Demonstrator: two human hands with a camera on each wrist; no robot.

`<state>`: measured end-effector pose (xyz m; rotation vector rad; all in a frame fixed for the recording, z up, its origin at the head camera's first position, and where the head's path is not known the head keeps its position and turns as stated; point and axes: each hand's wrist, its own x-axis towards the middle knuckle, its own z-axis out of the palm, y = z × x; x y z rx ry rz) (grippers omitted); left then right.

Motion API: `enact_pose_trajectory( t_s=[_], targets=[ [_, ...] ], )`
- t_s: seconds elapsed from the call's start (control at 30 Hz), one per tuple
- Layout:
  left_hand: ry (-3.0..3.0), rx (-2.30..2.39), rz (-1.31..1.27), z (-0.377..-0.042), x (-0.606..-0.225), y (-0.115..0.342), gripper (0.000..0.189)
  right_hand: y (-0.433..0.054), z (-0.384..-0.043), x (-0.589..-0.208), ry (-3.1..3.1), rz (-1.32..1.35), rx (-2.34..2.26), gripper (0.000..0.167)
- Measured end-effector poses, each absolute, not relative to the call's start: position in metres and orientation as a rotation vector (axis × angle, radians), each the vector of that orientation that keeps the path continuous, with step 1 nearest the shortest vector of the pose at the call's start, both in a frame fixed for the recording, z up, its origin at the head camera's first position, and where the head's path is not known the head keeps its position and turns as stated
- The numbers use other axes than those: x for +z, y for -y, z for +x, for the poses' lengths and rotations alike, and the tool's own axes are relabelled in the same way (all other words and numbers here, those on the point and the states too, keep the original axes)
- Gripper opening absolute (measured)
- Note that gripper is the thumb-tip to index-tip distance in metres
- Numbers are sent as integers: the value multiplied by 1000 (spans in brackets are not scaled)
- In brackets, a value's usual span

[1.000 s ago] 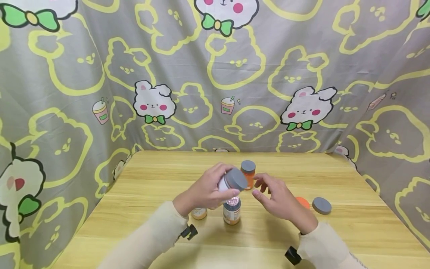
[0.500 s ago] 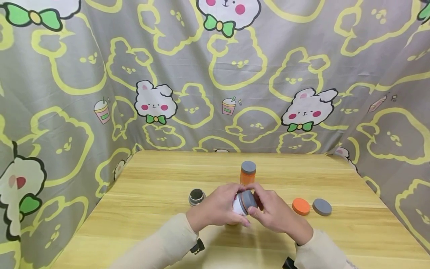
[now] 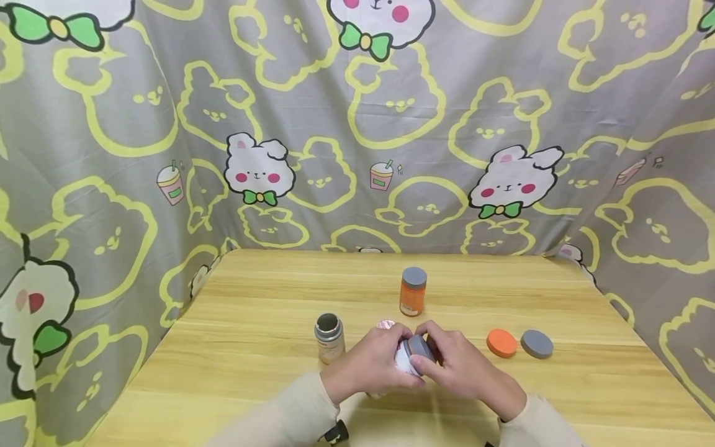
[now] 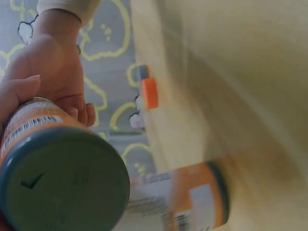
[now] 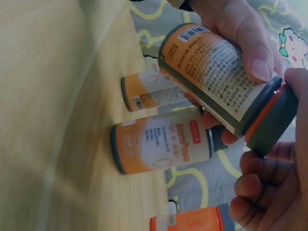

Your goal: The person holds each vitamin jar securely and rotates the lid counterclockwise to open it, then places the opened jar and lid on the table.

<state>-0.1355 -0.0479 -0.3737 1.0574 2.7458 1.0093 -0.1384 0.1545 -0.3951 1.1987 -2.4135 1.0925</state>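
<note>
My left hand (image 3: 377, 360) grips the body of a tilted supplement bottle (image 5: 207, 72) with an orange and white label. Fingers and thumb of my right hand (image 3: 460, 366) hold its dark grey cap (image 5: 273, 120), which has an orange band below it. The left wrist view looks at the bottle's grey base (image 4: 67, 178), which bears a tick mark. Just behind the hands stands another bottle (image 5: 161, 142); its foil-sealed top (image 3: 385, 324) shows, while the hands hide most of its body in the head view. To the left, an uncapped bottle (image 3: 330, 341) stands upright with a dark mouth.
An orange bottle (image 3: 413, 298) with a grey cap stands farther back on the wooden table (image 3: 268, 285). On the right lie an orange lid (image 3: 501, 343) and a grey lid (image 3: 537, 344), side by side. A patterned curtain (image 3: 313, 112) encloses the table's back and sides.
My right hand, empty and apart one second ago, has come to the held bottle's cap and grips it. Both hands have lowered with the bottle toward me, uncovering the uncapped bottle on the left.
</note>
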Motion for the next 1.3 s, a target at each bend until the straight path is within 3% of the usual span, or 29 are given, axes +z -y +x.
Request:
enact_pose_trajectory(
  t_s=[0.67, 1.3],
  targets=[
    [-2703, 976, 923, -162, -408, 46, 65, -164, -156, -419, 2608, 1222, 1187, 30],
    [-2595, 1037, 1037, -181, -417, 58, 48, -157, -164, -417, 2563, 1291, 1182, 48]
  ],
)
